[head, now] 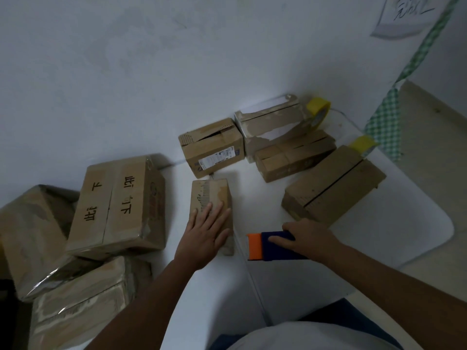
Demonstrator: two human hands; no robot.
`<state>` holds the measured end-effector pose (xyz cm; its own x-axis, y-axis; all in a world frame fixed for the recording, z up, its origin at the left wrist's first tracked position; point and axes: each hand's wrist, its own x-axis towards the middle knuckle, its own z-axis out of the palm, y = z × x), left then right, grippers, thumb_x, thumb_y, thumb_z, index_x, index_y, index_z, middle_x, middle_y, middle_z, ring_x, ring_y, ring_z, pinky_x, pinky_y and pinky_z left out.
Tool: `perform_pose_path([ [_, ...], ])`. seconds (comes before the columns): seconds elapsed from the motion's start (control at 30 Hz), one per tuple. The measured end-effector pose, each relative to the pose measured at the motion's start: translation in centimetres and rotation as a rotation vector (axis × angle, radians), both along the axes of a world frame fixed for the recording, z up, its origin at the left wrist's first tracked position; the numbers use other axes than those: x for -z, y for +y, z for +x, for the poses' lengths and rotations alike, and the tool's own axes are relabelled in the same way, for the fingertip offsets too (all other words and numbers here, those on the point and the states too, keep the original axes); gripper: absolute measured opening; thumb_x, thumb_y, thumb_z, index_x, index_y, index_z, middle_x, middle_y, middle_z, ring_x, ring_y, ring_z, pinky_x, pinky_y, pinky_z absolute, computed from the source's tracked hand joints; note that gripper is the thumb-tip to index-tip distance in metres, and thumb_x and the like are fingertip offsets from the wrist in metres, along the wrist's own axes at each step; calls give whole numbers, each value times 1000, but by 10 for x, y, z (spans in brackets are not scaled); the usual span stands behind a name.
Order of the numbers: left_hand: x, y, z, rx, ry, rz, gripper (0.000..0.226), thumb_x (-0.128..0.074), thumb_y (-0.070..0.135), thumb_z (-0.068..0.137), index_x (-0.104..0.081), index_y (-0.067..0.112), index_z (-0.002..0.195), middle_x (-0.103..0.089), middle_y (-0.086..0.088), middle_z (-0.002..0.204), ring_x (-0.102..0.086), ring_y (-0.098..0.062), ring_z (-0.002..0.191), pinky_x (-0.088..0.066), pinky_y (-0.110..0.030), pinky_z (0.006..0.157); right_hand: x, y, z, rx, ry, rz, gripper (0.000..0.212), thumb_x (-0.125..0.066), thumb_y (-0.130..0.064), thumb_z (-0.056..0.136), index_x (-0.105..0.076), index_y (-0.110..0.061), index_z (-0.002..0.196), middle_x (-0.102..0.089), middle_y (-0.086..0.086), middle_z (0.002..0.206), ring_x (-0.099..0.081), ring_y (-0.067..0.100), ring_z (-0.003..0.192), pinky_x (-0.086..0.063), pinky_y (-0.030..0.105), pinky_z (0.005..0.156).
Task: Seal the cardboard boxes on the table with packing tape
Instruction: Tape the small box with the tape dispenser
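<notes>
Two hands work at the near middle of the white table (379, 238). The left hand (206, 236) lies flat on a small box (211, 198), its fingers straight and spread a little over the box top, pressing down. That small box stands lengthwise away from the person, with torn paper patches on its far end. Just to its right, the right hand (307, 238) grips a tape dispenser (274, 246) with a dark blue body and an orange front piece; the fingers curl over the blue body, and the orange end points toward the small box, apart from it by a narrow gap.

Beyond the small box sits a labelled box (212, 147) with a white shipping sticker on its near side and its top flaps partly raised. To the right of it are a pale box (267, 122) with torn white facing, a low box (293, 155) in front of that, and a long box (333, 188) with a dark seam running down its top, which lies near the right hand.

A yellow tape roll (317, 112) stands on edge behind the pale box, and a second yellow roll (362, 145) shows at the far end of the long box.

On the left, a big box (118, 205) with handwritten characters on top rests on a pile of other boxes (75, 304), some wrapped in shiny clear tape.

A paper note (409, 13) hangs on the wall at upper right, beside a green checked strip (386, 122).
</notes>
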<state>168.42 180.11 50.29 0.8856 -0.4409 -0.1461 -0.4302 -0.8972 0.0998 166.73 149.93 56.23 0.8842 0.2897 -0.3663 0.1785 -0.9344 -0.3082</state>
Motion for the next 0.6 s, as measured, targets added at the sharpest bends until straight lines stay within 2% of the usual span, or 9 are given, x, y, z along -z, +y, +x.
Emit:
perform_pose_path([
  [0.1,0,0,1,5,-23,-3,60,-4,57,103,-3,32,157,1,5,165,6,-19,152,-5,-52,122,3,-19,-2,27,8,4,63,-35,-75,85,-59,-17,81,-49,-7,63,-46,5,55,-39,25,53],
  [0.2,-1,-1,-2,-12,-10,-16,61,-1,58,102,-3,31,157,2,6,165,6,-20,152,-8,-54,122,-3,-14,3,-15,-7,-59,59,-33,-76,85,-47,-20,68,-45,-5,62,-42,7,55,-36,26,52],
  [0.27,0,-3,-11,-112,-28,-61,62,-2,57,102,-8,29,157,-3,4,165,2,-23,152,-9,-55,120,-6,-5,9,-12,3,-84,60,-35,-76,85,-45,-20,68,-44,-4,63,-41,8,55,-33,26,50],
  [0.37,1,-10,-23,-283,-65,-142,61,-14,54,103,-24,24,155,-16,-1,163,-11,-29,150,-13,-55,117,-7,3,12,53,43,-47,56,-40,-72,87,-44,-19,69,-45,-4,65,-41,7,55,-30,25,48],
  [0.43,-5,-15,-25,-228,-136,-148,54,-27,47,101,-45,19,144,-31,-4,158,-24,-33,147,-23,-55,113,-6,7,11,75,68,-19,51,-43,-67,90,-46,-18,76,-44,-4,67,-40,6,56,-30,24,47],
  [0.5,-8,-17,-23,-102,-167,-209,42,-35,43,99,-61,22,123,-41,2,148,-31,-26,142,-34,-54,108,-5,10,9,69,84,-13,43,-45,-58,93,-46,-16,84,-42,-5,69,-40,6,57,-29,24,46],
  [0.6,-4,-15,-23,-134,-77,-383,29,-40,46,97,-64,29,102,-47,14,135,-33,-10,136,-41,-47,101,-5,13,8,50,82,-31,34,-46,-49,94,-43,-16,88,-46,-3,75,-46,12,64,-30,24,47],
])
